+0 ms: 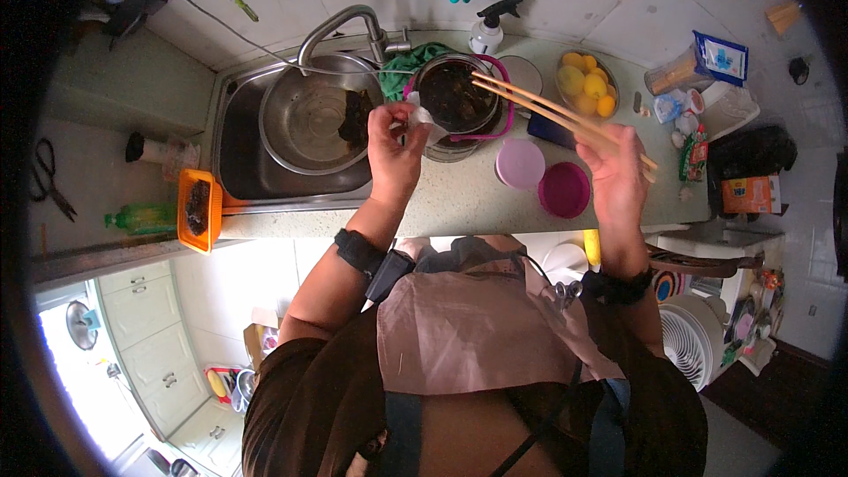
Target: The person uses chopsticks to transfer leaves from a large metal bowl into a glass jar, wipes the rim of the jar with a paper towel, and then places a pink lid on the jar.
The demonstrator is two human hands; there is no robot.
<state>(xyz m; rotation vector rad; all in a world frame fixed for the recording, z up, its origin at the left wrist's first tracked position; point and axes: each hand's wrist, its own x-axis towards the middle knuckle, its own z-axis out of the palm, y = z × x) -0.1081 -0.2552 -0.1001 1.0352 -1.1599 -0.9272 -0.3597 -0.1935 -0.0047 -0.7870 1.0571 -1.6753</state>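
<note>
My right hand (616,179) holds a pair of long wooden chopsticks (556,109). Their tips reach over the mouth of a wide jar (457,96) with dark, wet contents and a magenta handle. At the jar's near left side, my left hand (397,152) pinches a crumpled white piece (424,122), perhaps tissue or thin plastic. Left of that hand, a steel basin (285,119) stands in the sink, with shallow liquid and a dark flat piece (356,119) at its right side. A pale pink lid (521,163) and a magenta lid or ring (564,190) lie on the counter.
The faucet (344,16) arches over the basin, and a thin cable (252,53) crosses above it. A green cloth (414,66), a spray bottle (487,30) and a bowl of yellow fruit (587,85) stand behind. An orange basket (200,212) sits at the sink's left.
</note>
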